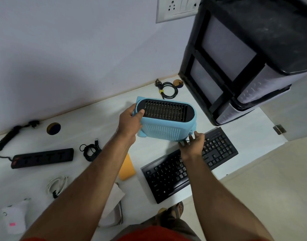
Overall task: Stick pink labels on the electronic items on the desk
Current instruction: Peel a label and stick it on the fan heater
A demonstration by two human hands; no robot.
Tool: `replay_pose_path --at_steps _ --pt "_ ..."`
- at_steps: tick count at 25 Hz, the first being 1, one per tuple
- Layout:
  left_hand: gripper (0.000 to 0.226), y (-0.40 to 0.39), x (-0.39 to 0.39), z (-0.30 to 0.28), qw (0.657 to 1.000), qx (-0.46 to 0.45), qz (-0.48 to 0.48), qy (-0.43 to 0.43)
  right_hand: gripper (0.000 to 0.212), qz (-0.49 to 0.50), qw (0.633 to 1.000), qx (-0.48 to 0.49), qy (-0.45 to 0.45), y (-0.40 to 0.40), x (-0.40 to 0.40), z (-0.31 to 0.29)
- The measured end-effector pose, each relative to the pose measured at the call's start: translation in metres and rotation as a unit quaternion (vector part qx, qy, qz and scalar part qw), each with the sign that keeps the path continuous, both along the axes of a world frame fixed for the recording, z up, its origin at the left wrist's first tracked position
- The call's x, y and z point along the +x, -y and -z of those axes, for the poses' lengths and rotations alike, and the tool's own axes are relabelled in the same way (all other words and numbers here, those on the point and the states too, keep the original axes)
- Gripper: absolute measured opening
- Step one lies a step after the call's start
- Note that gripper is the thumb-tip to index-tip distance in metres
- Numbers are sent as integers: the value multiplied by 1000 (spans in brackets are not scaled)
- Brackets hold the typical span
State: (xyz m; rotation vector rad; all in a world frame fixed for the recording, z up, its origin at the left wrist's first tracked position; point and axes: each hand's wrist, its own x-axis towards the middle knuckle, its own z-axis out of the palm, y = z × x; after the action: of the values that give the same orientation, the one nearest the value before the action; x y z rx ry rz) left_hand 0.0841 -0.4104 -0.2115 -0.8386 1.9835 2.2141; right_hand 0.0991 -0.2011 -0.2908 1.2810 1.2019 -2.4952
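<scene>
In the head view I see my left hand (130, 121) clamped on the left end of the blue heater (164, 120), thumb on its black grille, holding it tilted above the white tabletop (100, 115) near the picture's middle. My right hand (192, 145) sits at the heater's lower right corner, at about 4 o'clock from it, fingers spread and touching its edge; I cannot tell whether it grips anything. That hand hovers over the black keyboard (189, 164), which lies at 5 o'clock from the heater. At 9 o'clock, well apart, lies a black power strip (43, 158), with a coiled black cable (91, 151) just beside its right end. A white adapter (14, 217) at 8 o'clock, near the picture's lower left corner, carries a pink label (12, 224). An orange pad (127, 168) lies between my forearms. At 12 o'clock from the heater lies a black plug lead (167, 89)
</scene>
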Motion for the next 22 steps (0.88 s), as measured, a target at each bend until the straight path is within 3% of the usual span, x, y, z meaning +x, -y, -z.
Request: replay_pose_path --at_steps 3,8,10,14,19,22 --pt "22 13 -2 -5 999 29 -25 15 20 4 999 -41 26 11 -2 1" --pt "16 53 -6 2 990 106 -62 63 42 -54 996 -64 11 28 -23 0" --pt "21 75 -7 9 986 122 -76 86 47 -102 994 -41 -6 36 -36 -9" --pt "37 107 -13 17 989 40 -75 119 64 -156 986 46 -38 63 -56 -22" --pt "19 112 -20 25 986 -1 -79 147 64 -171 972 129 -95 90 -68 -32" --pt "21 112 -22 32 985 15 -89 145 64 -180 960 170 -132 102 -69 -33"
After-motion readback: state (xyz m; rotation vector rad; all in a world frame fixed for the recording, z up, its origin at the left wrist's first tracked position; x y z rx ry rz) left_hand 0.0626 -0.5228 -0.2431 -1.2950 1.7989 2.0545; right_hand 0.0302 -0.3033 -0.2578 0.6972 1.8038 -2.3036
